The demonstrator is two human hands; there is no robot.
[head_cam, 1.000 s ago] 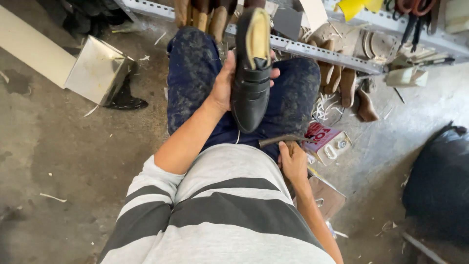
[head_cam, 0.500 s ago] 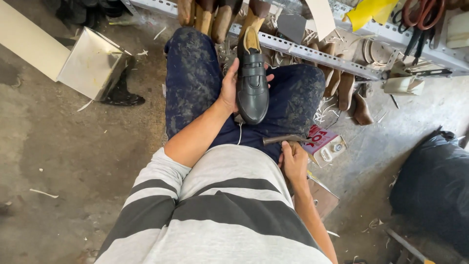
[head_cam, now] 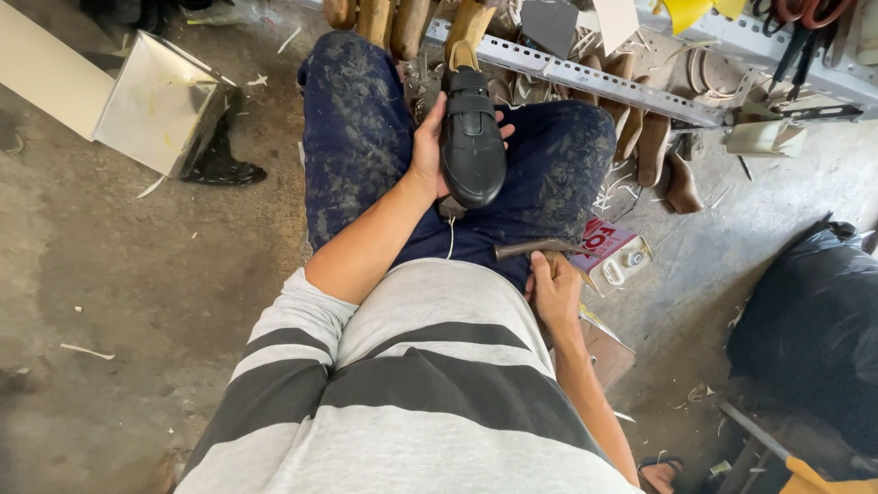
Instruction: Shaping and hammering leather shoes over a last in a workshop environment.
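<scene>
A black leather shoe point(head_cam: 472, 137) with two straps, mounted on a wooden last, stands toe-down between my knees. My left hand point(head_cam: 428, 146) grips it from the left side, fingers wrapped behind it. Down by my right hip, my right hand point(head_cam: 554, 291) is closed around the wooden handle of a hammer point(head_cam: 538, 249), whose dark metal head lies across my right thigh. I sit in stained dark blue trousers and a grey striped shirt.
A perforated metal shelf rail point(head_cam: 604, 80) runs across the top, with wooden lasts point(head_cam: 380, 18) and shoe parts around it. A shiny metal box point(head_cam: 157, 101) sits at the left, a black bag point(head_cam: 814, 311) at the right, a small red-and-white box point(head_cam: 611, 252) by my thigh.
The shoe has tipped more upright and drawn closer to my left knee, with the view shifting slightly. My right hand with the hammer stays in place.
</scene>
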